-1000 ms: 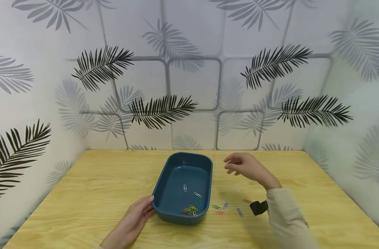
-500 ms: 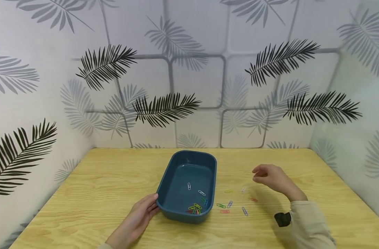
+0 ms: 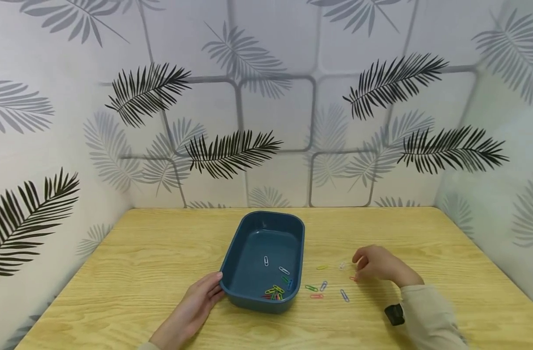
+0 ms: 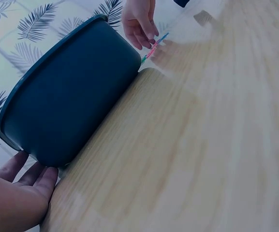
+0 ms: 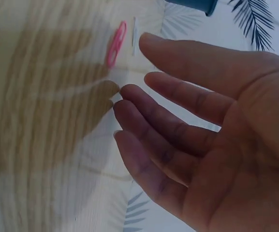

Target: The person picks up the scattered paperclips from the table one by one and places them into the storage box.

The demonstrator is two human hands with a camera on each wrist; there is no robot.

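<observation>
A dark blue rectangular tray (image 3: pixel 266 306) stands on the table with several coloured paperclips (image 3: pixel 275 290) inside, mostly at its near end. My left hand (image 3: pixel 192 308) holds the tray's near left corner, the thumb at the rim and the fingers against the outer wall (image 4: pixel 74 96). My right hand (image 3: pixel 380 265) is low over the table, right of the tray, beside a red paperclip (image 3: pixel 353 278). In the right wrist view its fingers are loosely bent and apart, with nothing between them; the red paperclip (image 5: pixel 116 44) lies just beyond the fingertips, near a thin pale one (image 5: pixel 134 36).
Between tray and right hand lie loose paperclips: yellow (image 3: pixel 322 267), white (image 3: pixel 342 266), green (image 3: pixel 311 288), pink (image 3: pixel 316 296) and two bluish-purple ones (image 3: pixel 345 295). The wooden table (image 3: pixel 161 243) meets a leaf-patterned backdrop (image 3: pixel 275 184) behind.
My right hand has moved from beside the tray's far right side out to the right, then down to the red paperclip. A yellow paperclip shows on the table since half a second ago. My left hand stays put.
</observation>
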